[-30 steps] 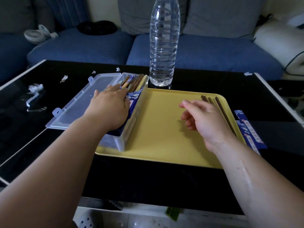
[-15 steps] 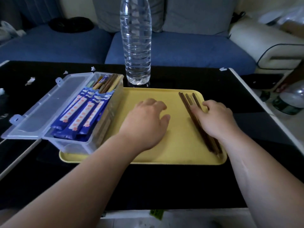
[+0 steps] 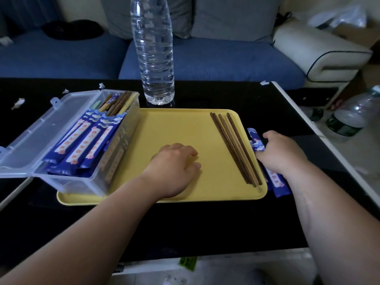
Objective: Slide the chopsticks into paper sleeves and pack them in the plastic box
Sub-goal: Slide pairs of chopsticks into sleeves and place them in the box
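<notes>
A clear plastic box (image 3: 115, 161) with its lid (image 3: 51, 128) open stands on the left end of a yellow tray (image 3: 176, 128). Several chopsticks in blue paper sleeves (image 3: 82, 145) lie in it, their bare ends sticking out at the far side. Several bare brown chopsticks (image 3: 234, 149) lie along the tray's right side. Just off the tray's right edge, loose blue paper sleeves (image 3: 277, 184) lie on the black table. My right hand (image 3: 281, 153) is on them, thumb and curled fingers pinching the top sleeve. My left hand (image 3: 174, 165) rests on the tray's middle, loosely curled, holding nothing.
A tall clear water bottle (image 3: 153, 48) stands just behind the tray. Small paper scraps (image 3: 18, 102) lie on the table's far left. The table's right edge (image 3: 304, 122) runs close to my right hand, with bottles (image 3: 353, 114) on the floor beyond. A blue sofa is behind.
My left hand left the box and came to rest on the tray's middle. My right hand moved off the bare chopsticks, rightward over the tray's edge onto the loose sleeves.
</notes>
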